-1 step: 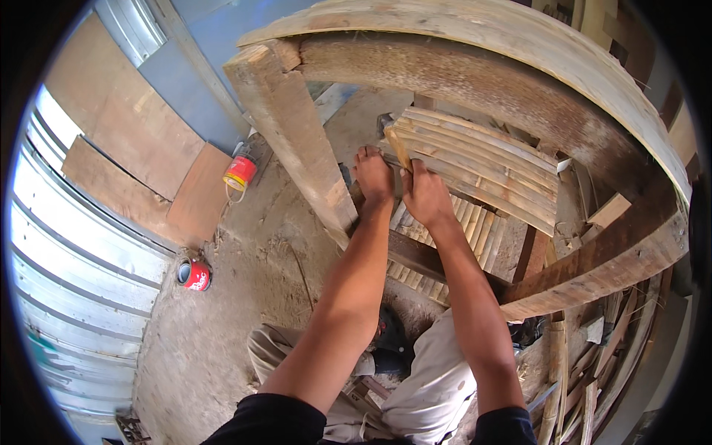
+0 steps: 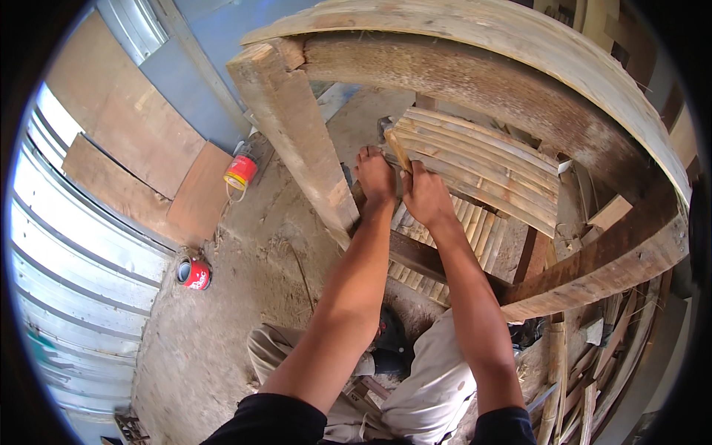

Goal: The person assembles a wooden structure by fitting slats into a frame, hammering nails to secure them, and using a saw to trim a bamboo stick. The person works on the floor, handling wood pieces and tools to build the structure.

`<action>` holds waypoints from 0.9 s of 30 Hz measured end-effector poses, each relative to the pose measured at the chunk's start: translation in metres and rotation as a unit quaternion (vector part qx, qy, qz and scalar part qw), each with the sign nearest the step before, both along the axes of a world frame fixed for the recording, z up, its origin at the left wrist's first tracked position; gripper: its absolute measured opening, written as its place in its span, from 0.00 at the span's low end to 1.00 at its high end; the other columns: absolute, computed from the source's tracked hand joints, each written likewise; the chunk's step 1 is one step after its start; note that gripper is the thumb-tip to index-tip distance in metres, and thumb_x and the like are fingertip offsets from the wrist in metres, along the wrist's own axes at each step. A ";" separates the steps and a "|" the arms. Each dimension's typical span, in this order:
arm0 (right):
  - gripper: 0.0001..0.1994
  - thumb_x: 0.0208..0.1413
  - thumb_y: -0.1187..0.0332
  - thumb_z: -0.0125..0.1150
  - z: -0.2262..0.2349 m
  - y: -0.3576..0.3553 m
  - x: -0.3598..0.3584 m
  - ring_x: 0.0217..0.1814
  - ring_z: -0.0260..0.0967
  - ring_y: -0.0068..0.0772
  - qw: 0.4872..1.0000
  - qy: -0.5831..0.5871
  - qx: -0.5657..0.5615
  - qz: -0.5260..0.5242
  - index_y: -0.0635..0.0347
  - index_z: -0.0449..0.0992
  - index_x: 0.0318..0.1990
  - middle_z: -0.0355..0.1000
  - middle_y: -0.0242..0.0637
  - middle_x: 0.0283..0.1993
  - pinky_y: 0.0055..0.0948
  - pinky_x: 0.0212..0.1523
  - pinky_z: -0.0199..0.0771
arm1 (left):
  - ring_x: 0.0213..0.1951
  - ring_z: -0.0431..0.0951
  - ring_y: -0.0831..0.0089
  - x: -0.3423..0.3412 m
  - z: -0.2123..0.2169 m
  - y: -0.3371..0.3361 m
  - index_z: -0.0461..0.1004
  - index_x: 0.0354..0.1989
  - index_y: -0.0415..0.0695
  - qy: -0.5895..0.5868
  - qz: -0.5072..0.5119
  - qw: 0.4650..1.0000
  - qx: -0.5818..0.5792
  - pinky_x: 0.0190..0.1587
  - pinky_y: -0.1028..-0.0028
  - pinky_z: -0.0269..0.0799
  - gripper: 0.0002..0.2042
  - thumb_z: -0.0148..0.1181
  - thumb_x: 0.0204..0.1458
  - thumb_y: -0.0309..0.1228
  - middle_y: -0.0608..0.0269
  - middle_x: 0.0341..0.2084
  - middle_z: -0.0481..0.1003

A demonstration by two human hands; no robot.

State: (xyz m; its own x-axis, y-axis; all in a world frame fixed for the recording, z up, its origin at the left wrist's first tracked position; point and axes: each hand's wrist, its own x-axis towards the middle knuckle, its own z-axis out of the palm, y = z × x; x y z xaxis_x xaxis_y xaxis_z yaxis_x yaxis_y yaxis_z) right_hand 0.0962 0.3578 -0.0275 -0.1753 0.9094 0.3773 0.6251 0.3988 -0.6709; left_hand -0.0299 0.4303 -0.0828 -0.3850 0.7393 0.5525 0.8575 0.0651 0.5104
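My right hand [image 2: 426, 194] is wrapped round the wooden handle of a hammer [image 2: 398, 148], whose dark metal head lies at the far end, beside the bamboo slats. Just left of it, my left hand [image 2: 375, 176] is closed, fingers curled at the left end of the slats; what it grips is hidden. The bamboo slat panel [image 2: 475, 167] sits inside a rough wooden frame. Lower, a second set of bamboo slats [image 2: 475, 230] shows past my right forearm. A dark wooden rail [image 2: 415, 256] crosses beneath my forearms.
A thick wooden post [image 2: 297, 133] and a heavy top beam [image 2: 460, 81] surround my hands on the left and far side. Two red cans, one with a yellow band [image 2: 241, 172] and one open [image 2: 196, 274], stand on the left floor. Scrap wood [image 2: 615, 348] lies at right.
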 end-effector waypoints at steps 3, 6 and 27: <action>0.13 0.61 0.67 0.49 0.009 -0.006 -0.007 0.39 0.70 0.72 0.999 -0.013 -0.032 0.004 0.69 0.66 0.46 0.72 0.69 0.33 0.59 0.42 0.70 | 0.48 0.73 0.53 -0.002 -0.002 0.002 0.74 0.38 0.39 0.005 0.005 1.000 0.015 0.48 0.54 0.70 0.08 0.56 0.52 0.29 0.53 0.41 0.74; 0.14 0.61 0.67 0.48 0.012 -0.011 -0.013 0.40 0.69 0.73 0.999 -0.008 -0.036 0.002 0.70 0.65 0.48 0.71 0.71 0.33 0.60 0.44 0.69 | 0.47 0.75 0.52 -0.002 -0.002 0.001 0.75 0.37 0.38 0.015 0.007 0.999 0.031 0.46 0.55 0.72 0.09 0.58 0.51 0.31 0.52 0.39 0.75; 0.14 0.63 0.66 0.48 0.009 -0.013 -0.015 0.39 0.68 0.76 0.999 0.001 -0.035 -0.033 0.68 0.67 0.49 0.71 0.70 0.33 0.61 0.41 0.68 | 0.49 0.72 0.56 0.001 0.000 -0.001 0.76 0.38 0.36 -0.011 0.004 1.000 0.013 0.50 0.56 0.68 0.09 0.53 0.51 0.24 0.53 0.45 0.73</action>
